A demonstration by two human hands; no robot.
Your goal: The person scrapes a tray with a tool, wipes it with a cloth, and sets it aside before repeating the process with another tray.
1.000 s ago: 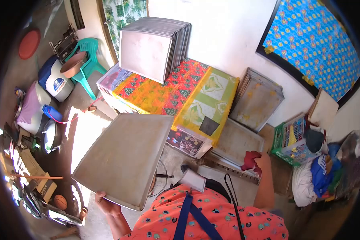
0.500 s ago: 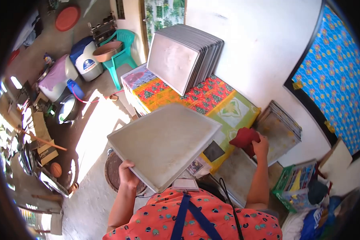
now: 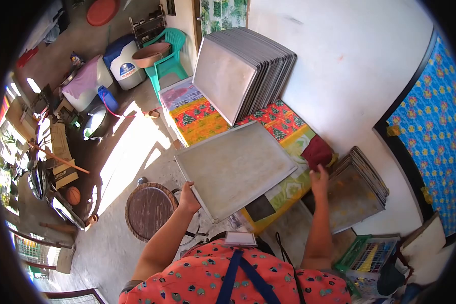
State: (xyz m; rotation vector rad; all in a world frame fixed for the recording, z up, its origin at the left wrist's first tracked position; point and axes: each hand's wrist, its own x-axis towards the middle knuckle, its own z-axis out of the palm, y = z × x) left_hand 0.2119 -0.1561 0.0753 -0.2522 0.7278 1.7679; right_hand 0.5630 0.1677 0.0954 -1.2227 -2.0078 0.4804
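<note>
A flat rectangular metal baking tray [image 3: 238,169] is tilted in front of me, above the near side of the cloth-covered table. My left hand [image 3: 189,198] grips it by its lower left edge, thumb on top. Beyond the tray's right corner, a dark red cloth [image 3: 317,151] is at the right end of the table. My right hand [image 3: 319,181] is just below that cloth with its fingers apart; whether the fingertips still touch it is hard to see.
A tall stack of similar trays [image 3: 248,71] leans on the patterned tablecloth [image 3: 197,124]. More trays [image 3: 357,190] stand low at the right, near a green crate [image 3: 365,258]. A round brown stool [image 3: 149,212] is at my left, and a green chair [image 3: 169,63] stands farther back.
The tray has shifted right and away from me in my left hand. My right hand, earlier closed on the red cloth, has loosened, and the cloth now sits by the table's right end.
</note>
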